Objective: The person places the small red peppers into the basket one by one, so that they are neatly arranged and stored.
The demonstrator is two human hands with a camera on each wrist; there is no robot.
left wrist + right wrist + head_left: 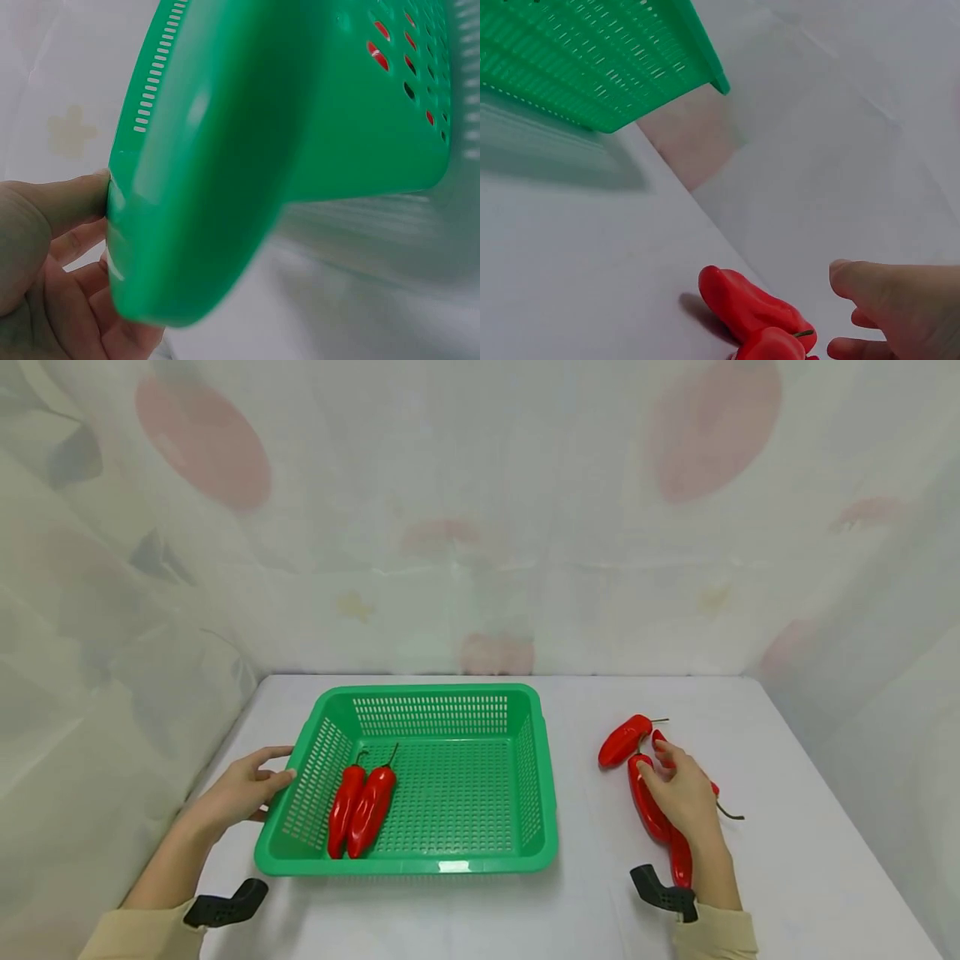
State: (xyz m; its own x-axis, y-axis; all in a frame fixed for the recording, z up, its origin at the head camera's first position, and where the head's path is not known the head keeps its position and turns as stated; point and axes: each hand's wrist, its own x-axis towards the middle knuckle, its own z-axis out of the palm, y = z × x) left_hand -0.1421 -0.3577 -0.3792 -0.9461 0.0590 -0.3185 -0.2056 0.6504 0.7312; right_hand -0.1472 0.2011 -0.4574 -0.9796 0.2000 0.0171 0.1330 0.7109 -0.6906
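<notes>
A green plastic basket stands on the left half of the table, with two red chili peppers lying side by side in its left part. At its left rim, my left hand grips the edge; in the left wrist view the thumb meets the rim and the other fingers lie behind it. Over several loose red peppers on the right hovers my right hand, thumb and fingers apart with nothing between them. One pepper lies beyond that hand, another beside its thumb; the hand partly hides others.
A white cloth covers the table. Behind it hangs a pale curtain with faded fruit prints, and similar sheeting closes in both sides. A black wrist strap sits at each sleeve.
</notes>
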